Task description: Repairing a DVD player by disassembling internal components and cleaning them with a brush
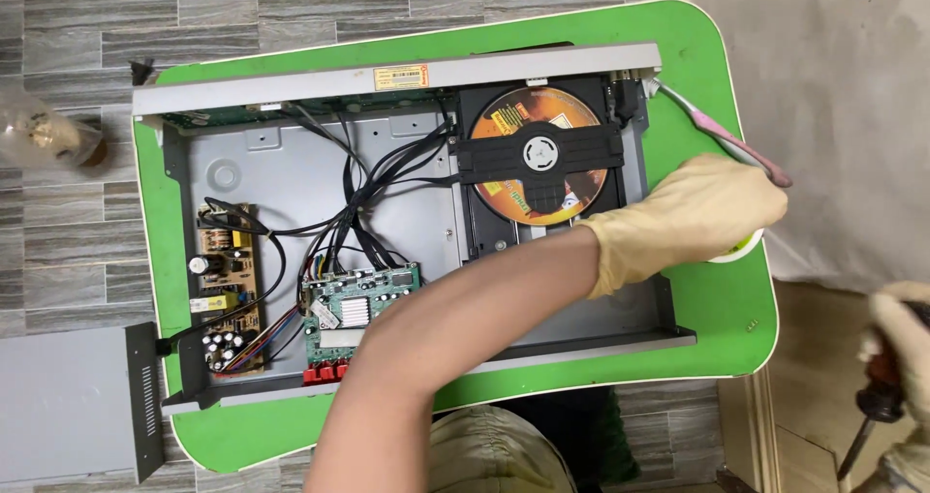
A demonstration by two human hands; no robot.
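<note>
A home floor used as a repair spot

Grey wood-look floor tiles (58, 231) lie under a low green table (722, 304) bearing an opened disc player (387, 222), its cover (68, 401) at near left.

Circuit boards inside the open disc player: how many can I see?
3. A brown board lies at the left of the open player, a green board sits near the front middle, and a green strip runs under the back edge. Others may hide beneath the disc tray.

Players: one, opened (291, 178)
Discs: one (540, 154)
Circuit boards: two (228, 285) (358, 304)
Gloved hands: two (693, 217) (901, 343)
Screwdrivers: one (872, 420)
Toothbrushes: one (727, 144)
</note>
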